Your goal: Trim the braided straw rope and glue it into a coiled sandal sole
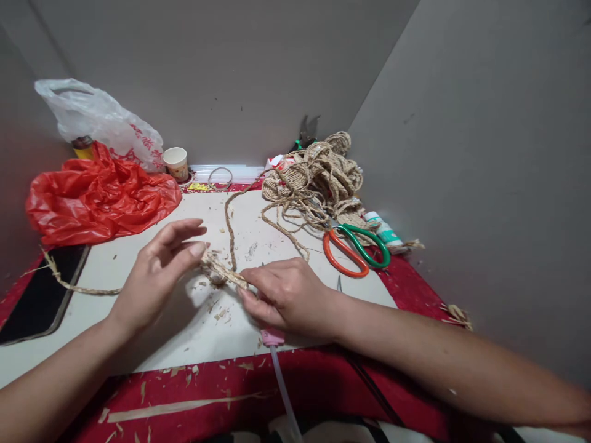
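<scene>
A braided straw cord bent into a small bundle (221, 271) is held above the white board between my hands. My right hand (290, 295) pinches its right end between thumb and fingers. At the bundle's left end is my left hand (159, 264), thumb tip at the straw and fingers stretched apart above it. A braided cord (231, 227) runs from the bundle toward the back, and another cord end (87, 289) emerges left of my left wrist. Below my right hand shows a pink glue gun (272, 336) with a clear glue stick (284, 387); its front is mostly hidden.
On the white board (152, 351) lie straw scraps. Coiled braided cord (318, 175) is heaped at the back right beside orange-and-green-handled scissors (355, 249) and a white-and-teal tube (384, 231). A red plastic bag (106, 197), paper cup (176, 163) and black phone (41, 295) occupy the left.
</scene>
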Action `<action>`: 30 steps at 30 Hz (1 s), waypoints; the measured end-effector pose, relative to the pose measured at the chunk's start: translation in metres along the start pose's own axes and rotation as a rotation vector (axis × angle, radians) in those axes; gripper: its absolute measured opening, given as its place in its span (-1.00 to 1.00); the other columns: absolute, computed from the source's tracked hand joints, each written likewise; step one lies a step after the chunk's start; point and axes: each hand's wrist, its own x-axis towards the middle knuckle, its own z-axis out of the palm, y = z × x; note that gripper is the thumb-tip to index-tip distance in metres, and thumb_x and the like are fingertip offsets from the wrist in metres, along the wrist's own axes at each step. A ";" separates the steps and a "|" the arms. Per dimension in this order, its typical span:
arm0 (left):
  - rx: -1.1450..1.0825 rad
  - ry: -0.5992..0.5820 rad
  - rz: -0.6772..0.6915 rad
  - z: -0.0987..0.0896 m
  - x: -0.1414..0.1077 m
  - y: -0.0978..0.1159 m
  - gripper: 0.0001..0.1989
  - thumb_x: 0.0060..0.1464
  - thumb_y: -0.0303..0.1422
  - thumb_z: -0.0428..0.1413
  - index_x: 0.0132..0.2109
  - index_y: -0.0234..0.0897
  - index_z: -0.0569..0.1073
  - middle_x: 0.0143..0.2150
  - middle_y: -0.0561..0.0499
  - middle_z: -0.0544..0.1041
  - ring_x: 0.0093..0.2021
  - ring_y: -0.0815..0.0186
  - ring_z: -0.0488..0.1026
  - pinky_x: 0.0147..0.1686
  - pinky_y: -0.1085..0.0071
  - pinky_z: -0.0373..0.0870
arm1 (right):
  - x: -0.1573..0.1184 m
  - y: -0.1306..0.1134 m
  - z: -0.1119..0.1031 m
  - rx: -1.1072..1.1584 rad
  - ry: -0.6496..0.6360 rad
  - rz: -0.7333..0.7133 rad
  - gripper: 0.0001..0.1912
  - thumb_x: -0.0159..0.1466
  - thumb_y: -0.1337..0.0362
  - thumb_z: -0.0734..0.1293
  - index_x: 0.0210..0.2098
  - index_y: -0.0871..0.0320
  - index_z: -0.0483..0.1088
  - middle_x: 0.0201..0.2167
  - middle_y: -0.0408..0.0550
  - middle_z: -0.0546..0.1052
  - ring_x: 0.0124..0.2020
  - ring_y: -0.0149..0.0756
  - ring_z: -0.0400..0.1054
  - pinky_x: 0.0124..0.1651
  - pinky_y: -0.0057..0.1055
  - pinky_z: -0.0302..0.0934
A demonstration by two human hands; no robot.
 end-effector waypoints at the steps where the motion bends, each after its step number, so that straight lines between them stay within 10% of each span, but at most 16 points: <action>1: 0.156 -0.040 0.122 -0.002 -0.001 0.002 -0.63 0.08 -0.25 0.23 0.05 -0.15 0.46 0.08 -0.05 0.50 0.08 0.17 0.43 0.03 0.27 0.38 | 0.000 0.001 -0.002 0.005 -0.028 0.006 -0.73 0.35 0.26 0.18 -0.37 0.24 0.42 -0.62 -0.15 0.45 -0.60 -0.41 0.28 -0.49 -0.46 0.02; 7: 0.674 -0.351 0.682 -0.005 -0.006 0.007 -0.75 0.08 -0.43 0.23 -0.06 -0.21 0.47 -0.15 0.02 0.59 -0.04 0.27 0.48 0.21 0.20 0.16 | 0.004 0.005 -0.012 0.064 -0.185 -0.014 -0.73 0.34 0.24 0.17 -0.46 0.17 0.34 -0.64 -0.16 0.41 -0.61 -0.42 0.23 -0.51 -0.46 -0.07; 30: 0.850 -0.302 0.974 0.001 -0.007 -0.009 -0.83 0.11 -0.57 0.14 -0.12 -0.36 0.46 -0.30 -0.06 0.58 -0.26 0.31 0.50 0.06 0.17 0.30 | 0.006 0.011 -0.032 0.212 -0.324 0.013 -0.77 0.33 0.29 0.21 -0.33 0.22 0.46 -0.57 -0.14 0.48 -0.56 -0.43 0.30 -0.47 -0.50 0.02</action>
